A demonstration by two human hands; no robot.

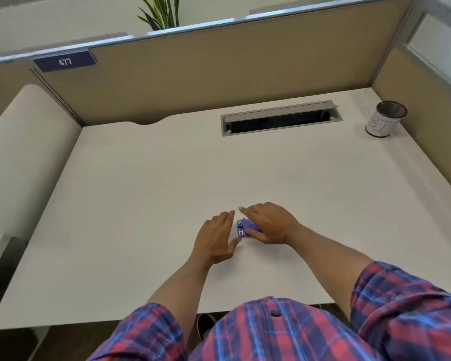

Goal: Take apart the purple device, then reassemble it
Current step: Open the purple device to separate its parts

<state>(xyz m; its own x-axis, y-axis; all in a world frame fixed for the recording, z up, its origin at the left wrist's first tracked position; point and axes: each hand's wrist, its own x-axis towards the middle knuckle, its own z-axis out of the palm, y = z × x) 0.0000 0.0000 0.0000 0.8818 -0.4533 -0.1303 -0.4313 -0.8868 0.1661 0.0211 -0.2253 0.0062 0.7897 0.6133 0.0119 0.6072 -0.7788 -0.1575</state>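
Note:
A small purple device [243, 227] lies flat on the white desk [141, 204], near its front middle. My right hand [268, 222] rests over the device's right side, thumb laid across its lower edge and fingers spread above it, hiding about half of it. My left hand [216, 238] lies just to the left of the device with fingers apart, thumb tip near its lower left corner; whether it touches is not clear. The device looks whole, with small dark openings on its left end.
A grey cable slot [280, 118] is cut into the desk at the back. A white cup with a dark rim [383, 119] stands at the back right. Beige partition walls [219, 61] close the back and right. A pale padded panel [24, 152] flanks the left.

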